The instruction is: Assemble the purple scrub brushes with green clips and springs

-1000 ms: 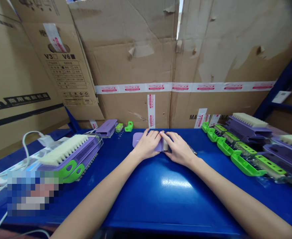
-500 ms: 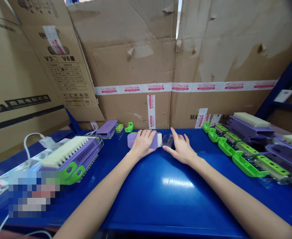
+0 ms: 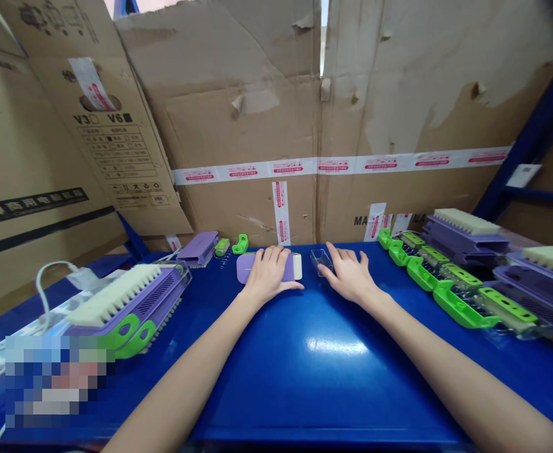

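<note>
A purple brush (image 3: pixel 245 269) with a pale end lies flat on the blue table in the middle. My left hand (image 3: pixel 265 277) lies across it, fingers closed over its far side, while the thumb sticks out to the right. A clear plastic box-shaped cover (image 3: pixel 322 257) rests to the right of the brush, apart from it. Beside this cover is my right hand (image 3: pixel 350 274), its fingers spread. Its thumb touches the cover's near side and the index finger is near the far right corner. What lies under my left palm is hidden.
At left stand a large purple brush with cream bristles (image 3: pixel 116 294), a white cable (image 3: pixel 40 292) and a blurred-out patch. Behind are a purple housing (image 3: pixel 198 248) and a green clip (image 3: pixel 241 244). Several green handles (image 3: pixel 460 305) and purple brushes (image 3: pixel 467 239) line the right. Cardboard (image 3: pixel 238 138) walls the back.
The hands have drawn apart. The clear cover has come away from the brush's right end and now lies separate. My left hand and the brush shifted slightly left; the right hand's fingers spread.
</note>
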A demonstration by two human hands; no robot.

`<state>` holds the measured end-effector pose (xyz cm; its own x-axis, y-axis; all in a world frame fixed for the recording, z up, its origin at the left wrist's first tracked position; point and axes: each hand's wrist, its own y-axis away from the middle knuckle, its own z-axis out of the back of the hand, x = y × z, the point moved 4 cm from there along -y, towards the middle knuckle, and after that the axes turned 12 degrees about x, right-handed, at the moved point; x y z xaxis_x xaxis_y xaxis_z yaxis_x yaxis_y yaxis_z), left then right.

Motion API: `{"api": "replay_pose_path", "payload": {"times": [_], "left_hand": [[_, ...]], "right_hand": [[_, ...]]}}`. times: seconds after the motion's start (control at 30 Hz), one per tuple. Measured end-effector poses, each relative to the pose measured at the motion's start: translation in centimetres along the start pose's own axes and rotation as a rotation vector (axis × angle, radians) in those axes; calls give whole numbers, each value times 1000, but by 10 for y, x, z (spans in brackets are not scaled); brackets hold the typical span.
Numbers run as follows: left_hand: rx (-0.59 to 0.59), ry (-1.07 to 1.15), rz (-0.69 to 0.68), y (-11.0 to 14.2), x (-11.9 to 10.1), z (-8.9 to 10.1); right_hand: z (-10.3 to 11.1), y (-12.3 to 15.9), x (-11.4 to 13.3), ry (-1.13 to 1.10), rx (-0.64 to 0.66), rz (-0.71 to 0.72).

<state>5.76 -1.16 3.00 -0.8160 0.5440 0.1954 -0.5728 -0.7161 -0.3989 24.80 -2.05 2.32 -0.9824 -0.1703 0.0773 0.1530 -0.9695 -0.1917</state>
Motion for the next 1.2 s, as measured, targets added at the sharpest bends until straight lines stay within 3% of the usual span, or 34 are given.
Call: {"api": "replay_pose_path", "payload": {"times": [0.13,0.3,0.37,0.5,0.63,0.83,1.0,1.2], "left_hand": [[11,11,9,-1,-2,4],[21,-3,0,-2,-3,7],[26,-12,6,-3,-2,8],[44,-9,42,-6,1,8],[61,1,51,-11,2,7],[129,55,58,-26,9,12],[175,198,63,-36,13,10],[156,198,63,-35,12,7]], "right_hand": [[15,7,-17,49,56,-119],[5,10,-32,8,290,-186],[5,8,-33,-14,243,-186],[21,6,-34,-112,-85,-166],[33,8,-26,-304,-292,63],[31,11,-8,-384,-228,279],[30,12,-3,-419,-229,325],[31,14,0,-442,-262,357]]}}
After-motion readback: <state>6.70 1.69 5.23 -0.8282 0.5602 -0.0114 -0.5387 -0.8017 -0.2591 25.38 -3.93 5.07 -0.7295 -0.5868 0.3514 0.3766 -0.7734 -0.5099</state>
